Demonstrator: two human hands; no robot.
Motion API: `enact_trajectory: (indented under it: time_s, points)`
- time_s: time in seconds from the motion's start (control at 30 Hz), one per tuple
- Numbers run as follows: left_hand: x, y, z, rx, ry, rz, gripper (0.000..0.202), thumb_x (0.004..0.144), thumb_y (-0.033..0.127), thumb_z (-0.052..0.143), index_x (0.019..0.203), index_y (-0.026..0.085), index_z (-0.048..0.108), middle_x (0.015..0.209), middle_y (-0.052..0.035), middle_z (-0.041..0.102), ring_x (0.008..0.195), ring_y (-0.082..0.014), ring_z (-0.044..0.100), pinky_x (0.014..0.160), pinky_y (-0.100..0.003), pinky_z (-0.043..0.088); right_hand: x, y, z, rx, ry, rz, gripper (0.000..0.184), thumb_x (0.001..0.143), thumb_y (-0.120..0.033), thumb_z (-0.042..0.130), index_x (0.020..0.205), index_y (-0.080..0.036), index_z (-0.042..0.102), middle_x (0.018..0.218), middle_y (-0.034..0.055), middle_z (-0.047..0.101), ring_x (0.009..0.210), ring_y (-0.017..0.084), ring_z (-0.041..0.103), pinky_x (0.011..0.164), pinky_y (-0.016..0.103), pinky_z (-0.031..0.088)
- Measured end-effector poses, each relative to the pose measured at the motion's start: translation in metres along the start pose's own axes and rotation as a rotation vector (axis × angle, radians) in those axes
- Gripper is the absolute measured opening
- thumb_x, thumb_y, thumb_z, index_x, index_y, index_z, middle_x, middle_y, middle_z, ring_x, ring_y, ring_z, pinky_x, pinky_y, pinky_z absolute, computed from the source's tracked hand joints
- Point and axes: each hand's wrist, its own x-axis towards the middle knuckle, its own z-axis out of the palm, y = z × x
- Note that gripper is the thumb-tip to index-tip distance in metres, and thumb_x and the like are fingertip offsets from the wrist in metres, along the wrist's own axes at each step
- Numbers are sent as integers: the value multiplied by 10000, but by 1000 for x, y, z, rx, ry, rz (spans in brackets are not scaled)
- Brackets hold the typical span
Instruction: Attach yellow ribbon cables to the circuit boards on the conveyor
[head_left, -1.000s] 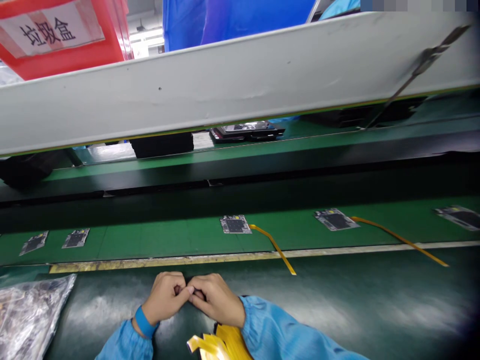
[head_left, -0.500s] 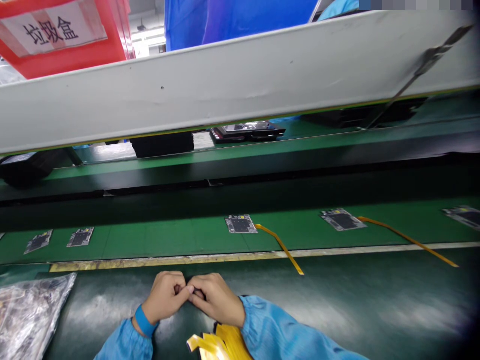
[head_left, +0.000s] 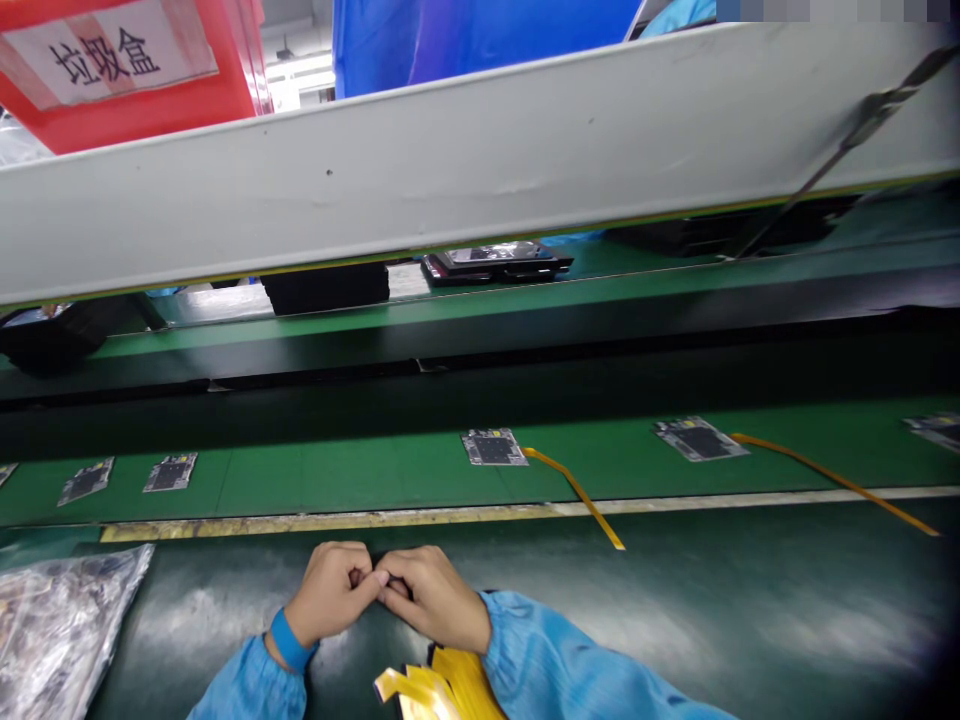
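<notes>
An electronics assembly workshop: circuit boards (head_left: pixel 495 448) lie spaced along a green belt (head_left: pixel 375 472) from eight to four o'clock, a table (head_left: pixel 675 610) spans six, and a labelled red bin (head_left: pixel 172 108) stands at ten.

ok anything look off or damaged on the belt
Nothing looks spilled or clearly damaged. Slightly odd: both orange ribbons overhang the front edge of the green belt, where they might snag, and the pale edge strip looks stained towards the left.

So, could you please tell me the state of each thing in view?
Left hand: curled against the other
Right hand: curled, contents unclear
Blue wristband: worn
Yellow strips: piled
Clear bag: wrinkled
Middle circuit board: flat, orange strip at one edge
Other boards: flat
Red bin: labelled
</notes>
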Motion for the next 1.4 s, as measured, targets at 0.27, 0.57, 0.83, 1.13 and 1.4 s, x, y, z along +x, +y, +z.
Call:
enact_trajectory:
  time_s: [0.27, 0.57, 0.83, 1.13, 1.4]
  points:
    - [-1, 0, 1, -7, 6, -4, 409, 928, 385, 578, 593, 188, 448, 600, 29, 456, 594, -113, 426, 608, -274, 240, 1, 0, 0, 3, 8, -2, 108, 900, -198, 630, 794, -218, 638, 651, -41, 583, 578, 116, 489, 583, 261, 275]
    - [-1, -1, 1, -3, 4, -1, 413, 928, 382, 582, 592, 188, 441, 600, 28, 455, 592, -111, 425, 603, -270, 239, 1, 0, 1, 22, 12, -7, 128, 915, -220, 621, 789, -215, 640, 652, -36, 576, 580, 115, 484, 589, 260, 277]
    - [-1, 1, 0, -3, 2, 3, 423, 937, 384, 572, 590, 190, 426, 595, 30, 444, 591, -113, 416, 600, -273, 236, 2, -3, -1, 49, 31, -18, 123, 897, -214, 605, 777, -215, 629, 641, -34, 568, 575, 114, 467, 586, 262, 265]
    - [-1, -1, 1, -1, 1, -6, 419, 932, 395, 565, 590, 194, 430, 605, 24, 457, 600, -118, 428, 606, -280, 238, 1, 0, 1, 19, 14, -5, 116, 907, -216, 611, 796, -219, 641, 654, -29, 600, 583, 121, 503, 591, 258, 281]
    - [-1, 1, 0, 1, -3, -5, 421, 936, 397, 571, 591, 192, 443, 602, 26, 459, 596, -116, 426, 607, -281, 242, 1, -2, 0, 18, 9, 6, 126, 912, -227, 612, 791, -219, 648, 655, -27, 607, 580, 121, 501, 592, 259, 281]
